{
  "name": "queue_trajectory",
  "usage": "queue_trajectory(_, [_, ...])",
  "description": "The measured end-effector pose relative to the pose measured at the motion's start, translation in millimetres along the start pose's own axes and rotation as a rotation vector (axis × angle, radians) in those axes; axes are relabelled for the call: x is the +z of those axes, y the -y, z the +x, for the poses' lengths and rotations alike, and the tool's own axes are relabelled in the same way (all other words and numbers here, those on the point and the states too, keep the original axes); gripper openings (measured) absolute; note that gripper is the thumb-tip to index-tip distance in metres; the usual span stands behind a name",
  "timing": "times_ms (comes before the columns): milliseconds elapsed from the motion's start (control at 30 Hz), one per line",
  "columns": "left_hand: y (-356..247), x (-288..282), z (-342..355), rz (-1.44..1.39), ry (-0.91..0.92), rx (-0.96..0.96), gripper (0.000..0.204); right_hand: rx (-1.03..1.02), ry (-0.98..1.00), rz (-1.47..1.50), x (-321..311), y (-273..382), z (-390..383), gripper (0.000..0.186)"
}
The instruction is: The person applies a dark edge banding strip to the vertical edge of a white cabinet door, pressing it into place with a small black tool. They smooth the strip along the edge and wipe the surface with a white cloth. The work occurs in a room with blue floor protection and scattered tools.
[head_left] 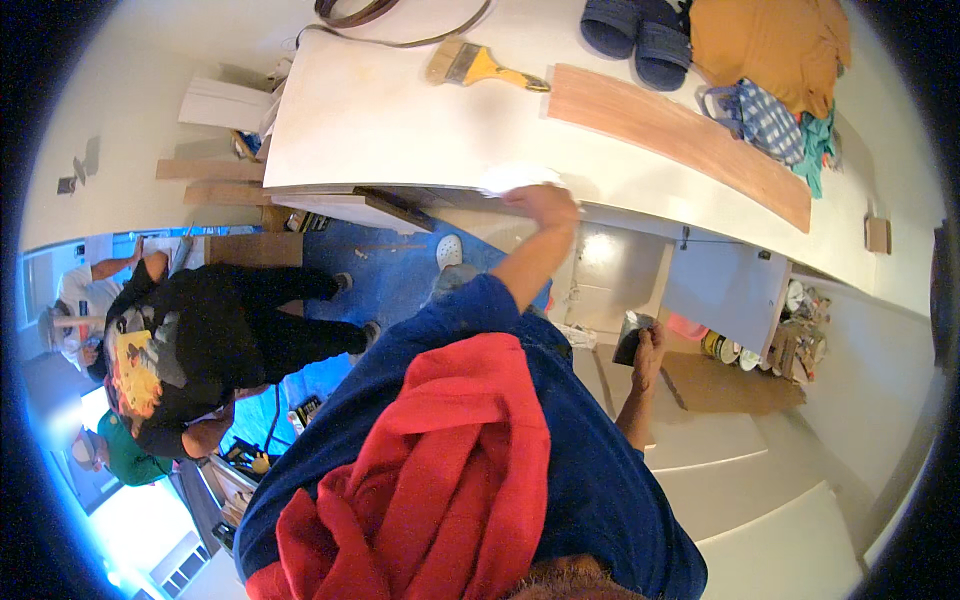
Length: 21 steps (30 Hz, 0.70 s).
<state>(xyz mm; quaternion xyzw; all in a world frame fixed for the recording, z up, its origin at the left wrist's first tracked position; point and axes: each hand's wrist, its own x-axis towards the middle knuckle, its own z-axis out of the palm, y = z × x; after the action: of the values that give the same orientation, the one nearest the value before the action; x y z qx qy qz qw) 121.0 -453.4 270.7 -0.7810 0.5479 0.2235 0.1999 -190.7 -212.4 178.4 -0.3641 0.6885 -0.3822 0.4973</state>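
Observation:
My left hand [545, 203] reaches forward to the near edge of the long white work surface [350, 120], its fingers closed on a white cloth [518, 180] pressed at that edge. The cloth is bright and slightly blurred. Lower and to the right, beside my body, my right hand [648, 350] grips a dark, flat, rectangular piece [630, 338]; its exact kind is unclear. A wide paintbrush [475, 66] with a yellow handle lies on the surface, its handle end touching or close to a long reddish-brown wooden strip [680, 140].
Dark blue slippers [636, 38], an orange cloth [770, 45] and a checked cloth [765, 118] lie at the far right. Coiled dark strips [400, 42] rest at the back. To the left, a person in black [200, 350] bends over blue floor covering [390, 250]; others are beyond.

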Motion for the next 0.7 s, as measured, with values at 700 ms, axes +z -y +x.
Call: queue_trajectory(700, [284,-33,-17,-0.455,-0.16,0.746,0.077,0.185,-0.497,0.118,39,-108,-128,0.032])
